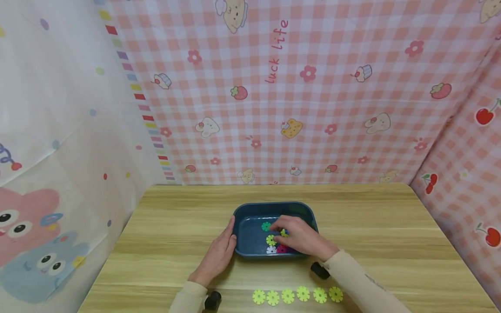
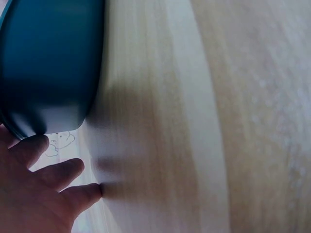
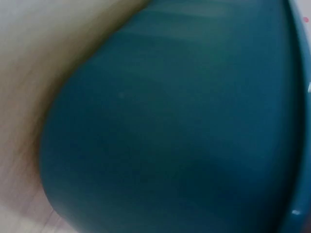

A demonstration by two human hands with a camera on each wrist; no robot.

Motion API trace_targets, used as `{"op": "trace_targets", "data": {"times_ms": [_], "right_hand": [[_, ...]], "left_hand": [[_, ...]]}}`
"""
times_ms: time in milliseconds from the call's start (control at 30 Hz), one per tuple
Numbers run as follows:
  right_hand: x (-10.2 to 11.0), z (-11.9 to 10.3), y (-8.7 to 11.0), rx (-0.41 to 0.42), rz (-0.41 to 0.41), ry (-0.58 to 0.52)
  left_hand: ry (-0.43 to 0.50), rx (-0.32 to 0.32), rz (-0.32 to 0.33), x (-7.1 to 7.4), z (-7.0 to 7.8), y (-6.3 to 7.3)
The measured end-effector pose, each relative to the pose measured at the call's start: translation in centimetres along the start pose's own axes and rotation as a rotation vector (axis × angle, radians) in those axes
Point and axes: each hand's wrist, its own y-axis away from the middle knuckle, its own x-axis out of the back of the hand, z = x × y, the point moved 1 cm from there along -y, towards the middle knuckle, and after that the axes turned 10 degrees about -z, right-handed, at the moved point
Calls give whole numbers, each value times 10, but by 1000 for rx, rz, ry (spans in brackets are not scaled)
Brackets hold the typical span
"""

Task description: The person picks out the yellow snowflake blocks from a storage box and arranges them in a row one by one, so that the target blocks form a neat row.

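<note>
A dark blue-green rectangular tub [image 1: 250,205] stands on the table with several snowflake building discs inside. Among these are a green disc [image 1: 266,226], a yellow disc [image 1: 271,240], a white disc [image 1: 271,250] and a magenta disc [image 1: 281,249]. My right hand [image 1: 299,234] reaches into the tub over the discs, thumb and forefinger apart; its other fingers partly cover yellow and blue pieces. At the tub's left end, my left hand [image 1: 219,252] rests against the wall, and in the left wrist view its fingers [image 2: 63,174] are spread. The right wrist view is filled by the tub's outer wall [image 3: 170,121].
Nearer the front, several yellow snowflake discs [image 1: 287,296] lie in a row on the wooden table [image 1: 176,217]. Black wrist devices show at the left wrist [image 1: 212,300] and right wrist [image 1: 320,270]. A pink checked cloth [image 1: 266,108] hangs behind the table.
</note>
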Motion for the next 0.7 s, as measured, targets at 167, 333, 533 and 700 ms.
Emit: {"op": "trace_targets", "data": {"times_ms": [167, 333, 533, 700], "right_hand": [[-2, 5, -7, -1, -45, 36], [-3, 9, -14, 13, -106, 62], [-6, 16, -21, 50, -168, 115], [-9, 21, -25, 53, -200, 158]], "left_hand": [[-5, -3, -6, 0, -1, 0], [-6, -9, -5, 0, -2, 0], [-8, -10, -6, 0, -2, 0], [-6, -14, -7, 0, -2, 0]]}}
